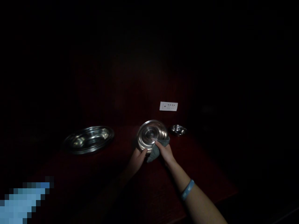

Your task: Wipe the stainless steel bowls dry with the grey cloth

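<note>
A shiny round steel bowl (149, 132) is held tilted above the dark red table, its inside facing me. My left hand (138, 158) grips its lower left rim, thumb on top and the other fingers hidden beneath. My right hand (165, 151) is closed on a grey-green cloth (154, 153), pressed against the bowl's lower right rim. Part of the cloth hangs below the rim between my hands. A blue band (188, 189) circles my right forearm.
Left on the dark red table (149, 193) stands a wide steel basin (90, 140). A small steel bowl (178, 130) sits to the right, near the wall. A white socket panel (168, 106) is on the back wall. The surroundings are very dark; a pixelated blue patch covers the lower left.
</note>
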A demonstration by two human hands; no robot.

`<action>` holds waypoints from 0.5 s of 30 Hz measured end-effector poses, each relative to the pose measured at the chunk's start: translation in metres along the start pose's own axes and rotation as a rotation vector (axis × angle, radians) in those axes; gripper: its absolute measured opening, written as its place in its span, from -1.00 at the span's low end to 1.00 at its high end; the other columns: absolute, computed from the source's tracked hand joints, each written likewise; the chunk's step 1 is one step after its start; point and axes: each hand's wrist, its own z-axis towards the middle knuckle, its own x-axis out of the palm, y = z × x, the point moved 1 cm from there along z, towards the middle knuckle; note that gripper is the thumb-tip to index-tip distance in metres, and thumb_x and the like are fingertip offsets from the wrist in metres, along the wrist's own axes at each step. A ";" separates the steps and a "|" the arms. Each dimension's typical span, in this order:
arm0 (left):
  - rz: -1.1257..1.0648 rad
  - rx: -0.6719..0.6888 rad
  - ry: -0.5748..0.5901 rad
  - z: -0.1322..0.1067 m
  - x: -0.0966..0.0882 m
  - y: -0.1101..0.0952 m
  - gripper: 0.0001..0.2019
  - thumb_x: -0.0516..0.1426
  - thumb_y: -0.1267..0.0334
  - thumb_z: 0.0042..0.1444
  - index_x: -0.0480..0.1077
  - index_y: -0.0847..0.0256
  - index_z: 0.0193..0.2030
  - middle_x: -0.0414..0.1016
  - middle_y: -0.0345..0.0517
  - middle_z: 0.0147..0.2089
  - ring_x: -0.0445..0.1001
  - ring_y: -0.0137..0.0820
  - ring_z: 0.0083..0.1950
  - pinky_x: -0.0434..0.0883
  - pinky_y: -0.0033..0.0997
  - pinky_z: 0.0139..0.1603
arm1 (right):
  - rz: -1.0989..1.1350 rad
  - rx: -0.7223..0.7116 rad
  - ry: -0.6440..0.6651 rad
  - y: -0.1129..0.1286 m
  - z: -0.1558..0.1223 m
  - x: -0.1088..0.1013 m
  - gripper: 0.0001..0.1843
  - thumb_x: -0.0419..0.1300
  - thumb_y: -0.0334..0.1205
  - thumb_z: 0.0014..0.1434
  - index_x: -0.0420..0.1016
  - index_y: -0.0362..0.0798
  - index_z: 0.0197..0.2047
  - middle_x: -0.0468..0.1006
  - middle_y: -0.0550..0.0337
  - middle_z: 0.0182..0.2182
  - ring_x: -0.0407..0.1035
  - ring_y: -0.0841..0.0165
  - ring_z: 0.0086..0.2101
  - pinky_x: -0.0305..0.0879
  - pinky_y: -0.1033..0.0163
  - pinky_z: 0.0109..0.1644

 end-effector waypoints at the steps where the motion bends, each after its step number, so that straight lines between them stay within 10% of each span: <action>1: -0.032 -0.029 0.027 -0.001 0.000 -0.001 -0.49 0.13 0.19 0.03 0.30 0.32 0.14 0.50 0.18 0.09 0.56 -0.14 -0.02 0.57 -0.25 -0.22 | -0.065 -0.038 -0.001 0.002 0.004 -0.004 -0.58 0.36 -0.02 -0.05 0.59 -0.04 -0.13 0.65 0.11 -0.11 0.52 0.17 -0.06 0.39 0.11 0.10; 8: -0.087 0.037 0.175 -0.005 -0.006 -0.002 -0.30 0.15 0.22 0.06 0.05 0.22 0.35 0.42 0.14 0.20 0.55 -0.16 0.01 0.59 -0.23 -0.21 | -0.368 -0.124 -0.091 0.005 0.017 -0.032 -0.62 0.37 0.02 -0.05 0.63 -0.08 -0.24 0.68 0.04 -0.22 0.56 0.14 -0.14 0.45 0.12 0.03; 15: -0.024 0.095 0.087 0.002 -0.007 0.003 -0.44 0.11 0.22 0.06 0.25 0.29 0.23 0.47 0.17 0.15 0.48 -0.12 0.13 0.44 -0.07 0.13 | -0.485 -0.235 -0.128 0.010 0.014 -0.031 -0.63 0.31 0.06 0.02 0.64 -0.04 -0.21 0.68 0.06 -0.26 0.57 0.16 -0.16 0.46 0.15 0.00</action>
